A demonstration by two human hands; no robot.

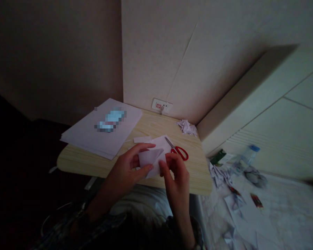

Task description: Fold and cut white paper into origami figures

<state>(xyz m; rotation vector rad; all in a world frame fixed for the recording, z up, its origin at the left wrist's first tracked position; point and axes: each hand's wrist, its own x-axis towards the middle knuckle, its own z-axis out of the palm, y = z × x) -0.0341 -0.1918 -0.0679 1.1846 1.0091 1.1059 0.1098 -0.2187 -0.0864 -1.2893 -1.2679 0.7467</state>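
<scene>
Between my two hands is a small folded piece of white paper [148, 157], held just above the near edge of the wooden table. My left hand [130, 165] grips its left side, thumb in front and fingers behind. On the right edge, my right hand [175, 172] pinches the paper between thumb and curled fingers. Scissors [178, 149] with red handles lie on the table just beyond my right hand, their blades resting on a white sheet [163, 141]. A narrow paper strip [142, 139] lies beyond my left hand.
A stack of white paper [83, 139] with a blurred-out phone-like object [110, 120] covers the table's left. Folded paper pieces [187, 127] sit at the back right corner. A wall socket [162, 105] is behind. Right, a bed [297, 215] holds a bottle [250, 152] and papers.
</scene>
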